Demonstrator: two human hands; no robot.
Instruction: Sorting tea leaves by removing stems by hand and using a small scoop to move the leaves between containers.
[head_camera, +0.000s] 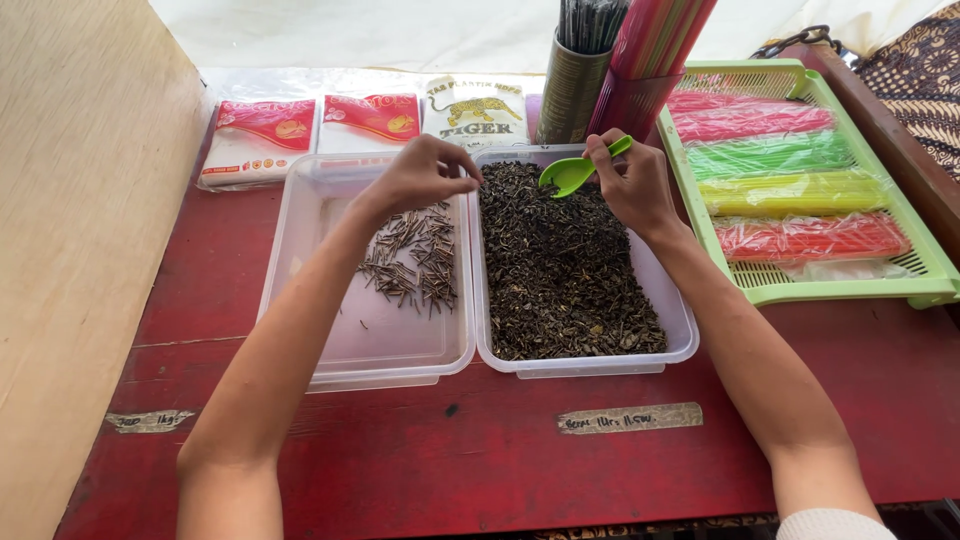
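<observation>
Two clear plastic tubs sit side by side, touching, on a red worktop in the head view. One tub, the left tub, holds a small scatter of thin brown stalks near its far right part; the right tub is filled almost edge to edge with dark loose tea leaves. Over the seam between the tubs, at their far end, the left hand hovers with its fingers pinched together at the tips; whether a stalk is caught in them is too small to tell. Above the far edge of the leaves, the right hand grips the handle of a small green scoop, whose bowl faces the leaves. Beyond the tubs lie three flat packets and two tall cups of straws. At the right, a light green tray holds bundles of pink, green and yellow straws. A pale wooden board stands along the left side.
</observation>
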